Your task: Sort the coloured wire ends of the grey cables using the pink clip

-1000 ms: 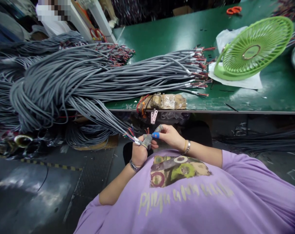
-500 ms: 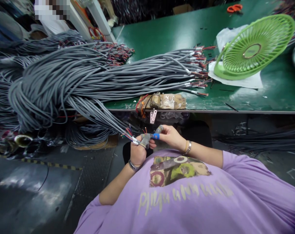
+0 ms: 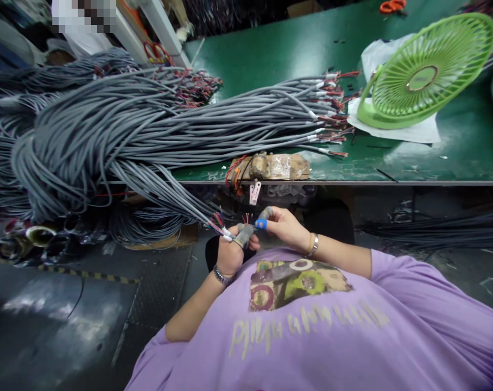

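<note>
My left hand (image 3: pixel 231 251) is closed around the stripped ends of several grey cables (image 3: pixel 177 198) that hang down from the big bundle on the green table (image 3: pixel 434 163). Coloured inner wires (image 3: pixel 217 221) fan out above its taped thumb. My right hand (image 3: pixel 283 225) is pinched, with taped and blue-capped fingertips, on the thin wires (image 3: pixel 246 218) sticking up from the cable end in my left hand. Both hands are held in front of my chest, below the table edge.
A large heap of grey cables (image 3: pixel 108 130) covers the table's left half and droops over its edge. A green fan (image 3: pixel 425 70) lies on white plastic at the right. A brown taped block (image 3: pixel 271 165) sits at the table edge. Orange scissors (image 3: pixel 391 5) lie far back. Another person (image 3: pixel 81 21) is at the upper left.
My hands stay close together on the wire ends, with only small finger movements. The view has shifted slightly downward.
</note>
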The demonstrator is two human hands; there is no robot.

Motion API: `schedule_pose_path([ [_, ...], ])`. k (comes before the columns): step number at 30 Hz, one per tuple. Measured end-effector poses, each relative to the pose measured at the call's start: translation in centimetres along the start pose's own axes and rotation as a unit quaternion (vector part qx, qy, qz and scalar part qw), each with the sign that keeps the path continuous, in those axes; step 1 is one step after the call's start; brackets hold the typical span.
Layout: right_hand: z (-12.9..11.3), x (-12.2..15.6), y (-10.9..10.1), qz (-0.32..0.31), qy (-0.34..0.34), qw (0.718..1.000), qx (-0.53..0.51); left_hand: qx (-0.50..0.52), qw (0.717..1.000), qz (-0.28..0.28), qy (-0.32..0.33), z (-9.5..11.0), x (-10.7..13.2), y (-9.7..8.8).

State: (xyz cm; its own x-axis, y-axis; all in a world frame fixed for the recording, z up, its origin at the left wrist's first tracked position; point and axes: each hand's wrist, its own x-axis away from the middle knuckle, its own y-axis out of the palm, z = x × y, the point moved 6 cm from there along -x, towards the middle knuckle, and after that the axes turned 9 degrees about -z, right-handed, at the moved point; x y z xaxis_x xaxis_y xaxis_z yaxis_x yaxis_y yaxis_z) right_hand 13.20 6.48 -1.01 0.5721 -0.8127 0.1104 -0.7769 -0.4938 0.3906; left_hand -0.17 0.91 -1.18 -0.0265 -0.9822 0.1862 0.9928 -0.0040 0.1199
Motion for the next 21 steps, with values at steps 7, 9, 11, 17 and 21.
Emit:
schedule_pose_path([
  [7,-0.12,0.0,0.23,-0.029,0.048,0.998,0.005,0.039,0.999,0.021,0.002,-0.47,0.12,-0.2],
  [9,-0.24,-0.11,0.32,-0.036,0.057,0.998,-0.01,0.031,0.999,0.016,0.005,-0.5,0.18,-0.12],
  [11,-0.29,-0.27,0.36,-0.038,0.064,0.997,-0.028,0.019,1.0,0.013,0.007,-0.57,0.23,-0.09],
  [17,-0.08,-0.72,0.43,-0.009,0.063,0.995,-0.081,-0.019,1.0,-0.011,0.002,-0.69,0.33,0.1],
  [21,-0.35,-0.8,0.55,0.013,0.039,0.995,-0.091,-0.028,1.0,-0.013,0.0,-0.62,0.3,0.24],
])
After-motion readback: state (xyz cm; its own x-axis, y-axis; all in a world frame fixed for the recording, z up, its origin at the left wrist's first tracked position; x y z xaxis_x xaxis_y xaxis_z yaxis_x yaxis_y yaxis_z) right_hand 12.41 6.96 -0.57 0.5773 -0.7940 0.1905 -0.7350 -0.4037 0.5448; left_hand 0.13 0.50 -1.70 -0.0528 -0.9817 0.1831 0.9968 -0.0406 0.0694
